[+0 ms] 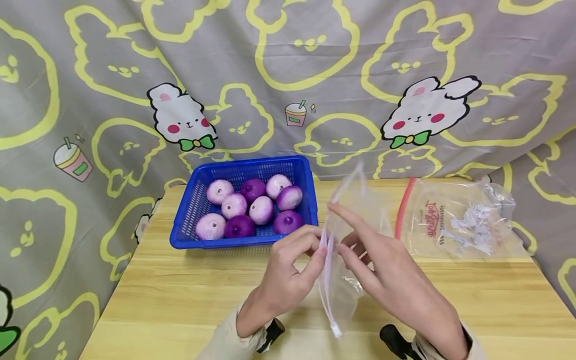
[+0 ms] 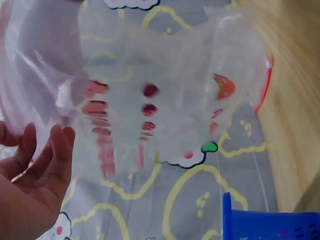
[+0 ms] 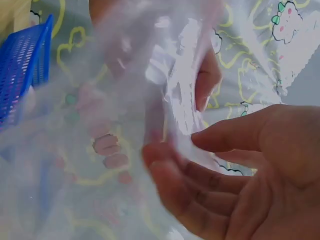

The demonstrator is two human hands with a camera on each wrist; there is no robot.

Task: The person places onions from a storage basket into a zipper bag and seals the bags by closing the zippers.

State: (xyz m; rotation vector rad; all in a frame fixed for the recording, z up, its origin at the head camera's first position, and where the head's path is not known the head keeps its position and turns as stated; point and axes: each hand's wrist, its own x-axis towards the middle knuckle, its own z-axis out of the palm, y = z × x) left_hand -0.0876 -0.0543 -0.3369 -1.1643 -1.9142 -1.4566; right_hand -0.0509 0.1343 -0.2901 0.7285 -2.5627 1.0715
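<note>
Nearest the camera, both hands meet over the front of the bench (image 1: 180, 295) around a clear zip bag (image 1: 335, 280), which hangs upright between them just in front of the basket (image 1: 184, 235). The left hand (image 1: 281, 275) has its fingers (image 1: 310, 245) curled and pinching one lip of the bag's mouth; the right hand (image 1: 396, 285) lies against the other lip with its fingers (image 1: 348, 212) mostly straight and spread, thumb close to the seal. Held by its two lips like this, the bag looks as if it is being pulled open, the zip strip running down toward the bench edge. The wrist views are nearly filled by blurred, crumpled plastic, so the exact grip of the right hand is hard to make out; the bag seems empty, though folds and glare hide its bottom. Behind the bag, the blue basket holds purple and pale onions (image 1: 252, 207), heaped so that those underneath are partly covered. Right of the basket a pack (image 1: 454, 220) of more bags with a red seal lies flat, its print too small to read. Farthest, behind the basket, hangs a grey rabbit-pattern cloth (image 1: 288, 75), which hides whatever stands behind the bench.
</note>
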